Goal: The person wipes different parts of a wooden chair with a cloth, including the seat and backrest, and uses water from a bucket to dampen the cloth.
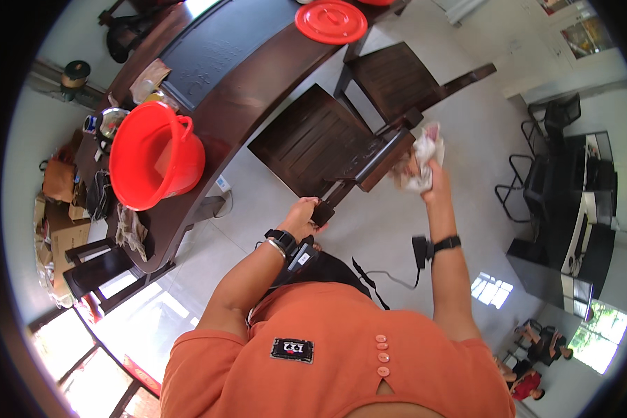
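Observation:
A dark wooden chair [313,138] stands before me, its slatted seat towards the table and its back rail [386,159] towards me. My left hand [304,217] grips the end of the chair's back post [322,213]. In my right hand [437,180] is a crumpled whitish cloth [425,157] with pinkish and brown patches. The cloth is just beyond the outer face of the back rail; whether it touches the wood I cannot tell. Both wrists carry black strapped devices, and a cable hangs by the right one.
A long dark wooden table [261,86] curves along the left, bearing a red plastic bucket [157,157], a red lid [331,21], a dark tea tray [224,47] and a rag [131,230]. A second wooden chair [394,78] adjoins the first. Desks with black chairs [538,183] and seated people [543,345] are at right.

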### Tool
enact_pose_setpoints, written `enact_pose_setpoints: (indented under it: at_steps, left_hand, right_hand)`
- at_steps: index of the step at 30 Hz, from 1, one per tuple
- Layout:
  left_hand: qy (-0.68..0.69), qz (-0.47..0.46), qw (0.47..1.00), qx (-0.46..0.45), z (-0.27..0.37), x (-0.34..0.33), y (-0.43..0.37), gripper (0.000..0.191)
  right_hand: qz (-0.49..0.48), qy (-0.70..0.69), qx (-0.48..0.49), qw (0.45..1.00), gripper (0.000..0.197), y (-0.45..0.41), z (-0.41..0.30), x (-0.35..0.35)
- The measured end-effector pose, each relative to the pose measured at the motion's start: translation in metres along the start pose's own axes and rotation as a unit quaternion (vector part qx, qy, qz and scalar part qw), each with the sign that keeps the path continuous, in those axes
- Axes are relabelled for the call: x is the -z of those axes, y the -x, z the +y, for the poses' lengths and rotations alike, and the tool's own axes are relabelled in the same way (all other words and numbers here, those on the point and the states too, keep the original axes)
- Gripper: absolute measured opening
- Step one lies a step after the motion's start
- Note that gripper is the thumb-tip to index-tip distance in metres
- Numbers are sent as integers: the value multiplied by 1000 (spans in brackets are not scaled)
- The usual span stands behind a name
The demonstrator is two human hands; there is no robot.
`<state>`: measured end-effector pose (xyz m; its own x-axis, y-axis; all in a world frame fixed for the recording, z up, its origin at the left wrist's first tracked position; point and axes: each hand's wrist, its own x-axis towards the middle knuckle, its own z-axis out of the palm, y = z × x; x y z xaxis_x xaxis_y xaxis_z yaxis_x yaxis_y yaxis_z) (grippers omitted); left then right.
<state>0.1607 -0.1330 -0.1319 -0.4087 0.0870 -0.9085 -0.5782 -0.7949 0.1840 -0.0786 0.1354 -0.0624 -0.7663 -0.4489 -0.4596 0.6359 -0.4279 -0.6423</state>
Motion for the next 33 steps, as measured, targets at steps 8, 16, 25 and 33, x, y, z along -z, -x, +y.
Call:
enact_pose_setpoints:
  at_steps: [8, 16, 25, 33]
  left_hand:
    - [-164, 27, 971, -172, -16, 56, 110, 37]
    - [-114, 53, 971, -203, -55, 126, 213, 28]
    - [-128, 73, 940, -306, -26, 193, 272, 29]
    - [-174, 108, 893, -401, 57, 262, 314, 27]
  right_hand:
    - [37, 61, -98, 993, 37, 130, 112, 1]
    - [-157, 236, -234, 930, 32, 211, 182, -109]
    - [-201, 266, -114, 936, 23, 163, 182, -221]
    - [-9, 264, 113, 958, 26, 38, 234, -318]
